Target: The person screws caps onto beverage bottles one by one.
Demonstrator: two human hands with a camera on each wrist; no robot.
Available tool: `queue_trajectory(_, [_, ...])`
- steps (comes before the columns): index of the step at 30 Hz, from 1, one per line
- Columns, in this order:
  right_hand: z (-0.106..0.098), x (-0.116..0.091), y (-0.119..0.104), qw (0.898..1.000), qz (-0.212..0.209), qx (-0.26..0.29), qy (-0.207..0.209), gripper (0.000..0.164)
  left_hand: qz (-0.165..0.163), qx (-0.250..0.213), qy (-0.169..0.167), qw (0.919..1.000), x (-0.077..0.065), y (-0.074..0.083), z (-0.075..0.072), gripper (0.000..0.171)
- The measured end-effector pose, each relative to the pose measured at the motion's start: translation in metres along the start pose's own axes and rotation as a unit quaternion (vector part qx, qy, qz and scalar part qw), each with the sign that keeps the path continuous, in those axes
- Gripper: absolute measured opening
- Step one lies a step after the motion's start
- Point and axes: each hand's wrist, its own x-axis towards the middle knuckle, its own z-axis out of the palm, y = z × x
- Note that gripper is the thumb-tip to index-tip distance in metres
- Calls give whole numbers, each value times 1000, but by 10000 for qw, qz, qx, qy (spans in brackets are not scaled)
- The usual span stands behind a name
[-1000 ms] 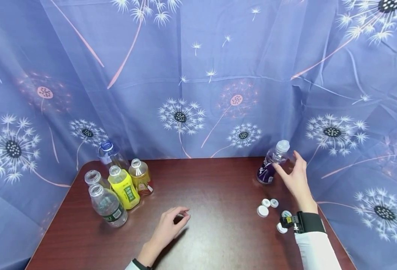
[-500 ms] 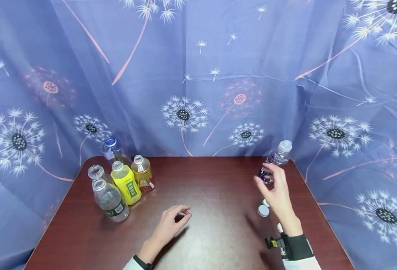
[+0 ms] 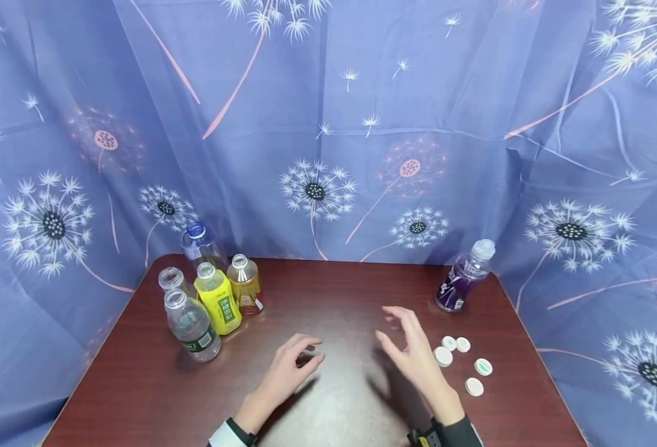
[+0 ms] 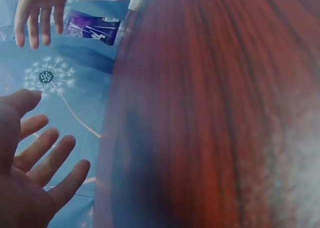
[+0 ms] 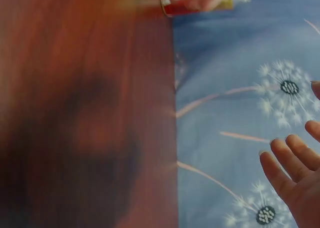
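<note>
1. Purple-label btl [image 3: 455,288]: upright, far R of table [image 3: 328,292]. Prob. light, smooth, squeezable plastic; fill unclear. Best hold: mid-body, gentle.
2. L hand [image 3: 286,372], R hand [image 3: 414,357]: both empty, fingers loose.
3. Vs. 1 s ago: R hand beside btl then; now withdrawn, nr white caps [image 3: 442,356].

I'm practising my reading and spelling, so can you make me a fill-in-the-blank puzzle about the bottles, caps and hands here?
1. The label on the bottle standing alone on the right is ____.
2. The number of loose bottle caps is ____.
3. The clear plastic bottle nearest the person wears a label coloured ____.
4. The hand nearer the loose caps is the person's ____ one.

Missing words: purple; five; green; right.
</note>
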Motion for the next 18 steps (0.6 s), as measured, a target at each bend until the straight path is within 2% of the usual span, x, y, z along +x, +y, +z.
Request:
queue_trajectory(3, [9, -6, -3, 9998, 52, 64, -174, 54, 110, -269, 150, 9995, 0, 0, 3, 36])
queue_trajectory(6, [17, -12, -6, 9989, 134, 29, -443, 52, 119, -415, 133, 9990, 0, 1, 5, 40])
queue_trajectory(11, [26, -23, -9, 9953, 268, 16, -931, 50, 133, -340, -376, 9986, -1, 2, 5, 33])
queue_trajectory(14, [28, -24, -9, 9949, 318, 36, -954, 50, 123, -276, -710, 9970, -1, 3, 6, 30])
queue_trajectory(18, [30, -24, -8, 9949, 330, 59, -951, 49, 16, -307, -813, 9962, 0, 6, 3, 29])
